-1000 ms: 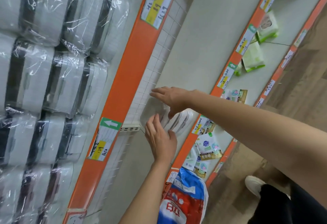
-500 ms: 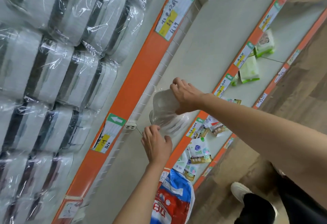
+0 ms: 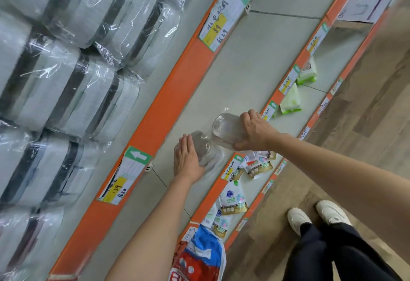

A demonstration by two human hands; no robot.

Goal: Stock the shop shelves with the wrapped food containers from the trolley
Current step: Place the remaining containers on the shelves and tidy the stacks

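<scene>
On the upper orange shelf edge I can read a handwritten price tag point(image 3: 218, 28): "89" on its yellow patch and "6629" beside it, under a green arrow. Lower on that edge, a second tag point(image 3: 121, 186) says "139" on yellow, then "1150". The small sachets point(image 3: 259, 166) on the lower shelf carry "3ε1" in white. The tags on the other shelf edges are too small for me to read.
</scene>
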